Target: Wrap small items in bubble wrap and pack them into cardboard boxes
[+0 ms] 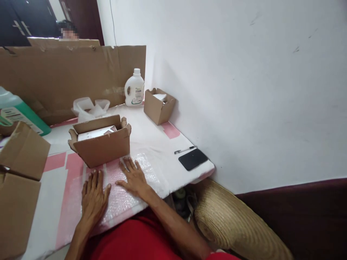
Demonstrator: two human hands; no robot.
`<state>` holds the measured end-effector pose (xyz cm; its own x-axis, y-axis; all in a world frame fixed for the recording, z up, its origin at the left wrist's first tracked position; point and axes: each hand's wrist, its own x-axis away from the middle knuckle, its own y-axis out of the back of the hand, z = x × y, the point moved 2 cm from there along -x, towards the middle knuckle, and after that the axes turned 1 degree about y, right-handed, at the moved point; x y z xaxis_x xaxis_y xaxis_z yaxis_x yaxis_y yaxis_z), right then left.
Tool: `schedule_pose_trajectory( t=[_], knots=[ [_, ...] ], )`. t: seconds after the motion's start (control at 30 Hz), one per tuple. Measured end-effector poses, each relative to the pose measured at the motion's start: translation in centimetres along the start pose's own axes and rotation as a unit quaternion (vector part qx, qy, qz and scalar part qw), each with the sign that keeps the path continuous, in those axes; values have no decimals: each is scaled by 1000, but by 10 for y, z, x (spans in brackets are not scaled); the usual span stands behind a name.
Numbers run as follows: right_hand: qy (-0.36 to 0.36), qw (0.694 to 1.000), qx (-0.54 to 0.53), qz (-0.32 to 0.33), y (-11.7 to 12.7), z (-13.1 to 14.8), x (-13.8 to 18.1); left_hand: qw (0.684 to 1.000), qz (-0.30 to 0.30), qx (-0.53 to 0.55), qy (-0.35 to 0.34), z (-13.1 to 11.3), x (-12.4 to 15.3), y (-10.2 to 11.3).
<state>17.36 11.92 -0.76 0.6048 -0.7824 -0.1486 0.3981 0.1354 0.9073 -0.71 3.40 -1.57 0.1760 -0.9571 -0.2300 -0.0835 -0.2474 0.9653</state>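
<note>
A sheet of clear bubble wrap (119,202) lies flat over the table near its front edge. My left hand (94,198) rests on it palm down, fingers stretched forward. To its right, my right hand (133,180) also presses flat on the wrap with its fingers spread. Neither hand grips anything. Just beyond my fingertips stands an open cardboard box (104,148), its flaps up. Inside it is a white box (94,133) with small dark marks, only partly visible.
Left are more cardboard boxes (18,209) and a tilted bottle of green liquid (27,113). Behind are crumpled translucent plastic (90,108), a white jug (135,88) and a smaller cardboard box (158,108). A black phone (193,159) and pen (184,150) lie right, beside the wall (244,90).
</note>
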Motion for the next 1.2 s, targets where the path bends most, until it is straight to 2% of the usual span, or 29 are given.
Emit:
schedule_pose_trajectory(
  t=[0.13, 0.27, 0.37, 0.57, 0.9, 1.03, 1.13, 1.2],
  knots=[
    [-96, 995, 5, 20, 18, -36, 4, 999, 11, -2, 51, 20, 1, 13],
    [-148, 989, 9, 22, 26, -50, 4, 995, 31, -13, 90, 42, 4, 20],
    [-147, 989, 8, 25, 25, -50, 4, 994, 42, -17, 103, 48, 5, 23],
    [-146, 989, 16, 34, 24, -49, 4, 991, 59, -26, 121, 46, 5, 23],
    [-134, 990, 27, 19, 19, -52, 5, 992, 44, -2, 118, 45, 7, 24],
    [-142, 989, 21, 34, 23, -52, 3, 990, 46, 22, 128, 48, 6, 27],
    [-157, 986, 8, 54, 33, -46, 4, 993, -2, 34, 114, 48, 4, 40],
    [-167, 985, 12, 30, 40, -35, 5, 996, -44, 36, 68, 40, 3, 49]
  ],
)
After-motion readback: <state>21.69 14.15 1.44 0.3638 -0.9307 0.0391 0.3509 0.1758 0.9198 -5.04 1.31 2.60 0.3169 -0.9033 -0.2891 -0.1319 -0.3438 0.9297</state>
